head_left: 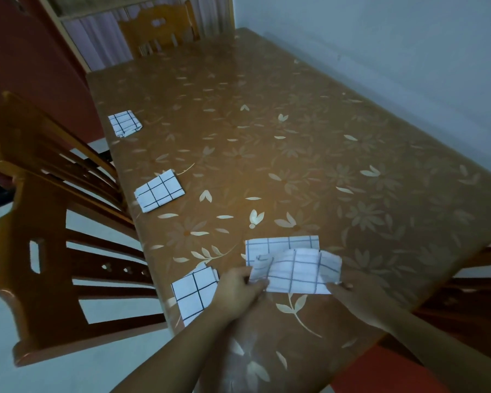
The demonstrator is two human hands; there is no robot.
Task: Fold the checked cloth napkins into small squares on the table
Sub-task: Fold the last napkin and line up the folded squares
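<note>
At the table's point(267, 165) near edge, left hand point(236, 287) and right hand point(352, 290) pinch the half-folded napkin's point(295, 273) near corners, lifted. Three folded squares point(159, 191) lie left of it. Best: line up edges squarely, lay over, press crease flat.

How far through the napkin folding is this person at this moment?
Done: three folded squares lie along the table's left edge, the far napkin, the middle napkin and the near napkin. In hand: the left hand and right hand each pinch an end of the fourth napkin, partly folded, still a strip. Left: finishing that one; no other unfolded napkin shows.
</note>
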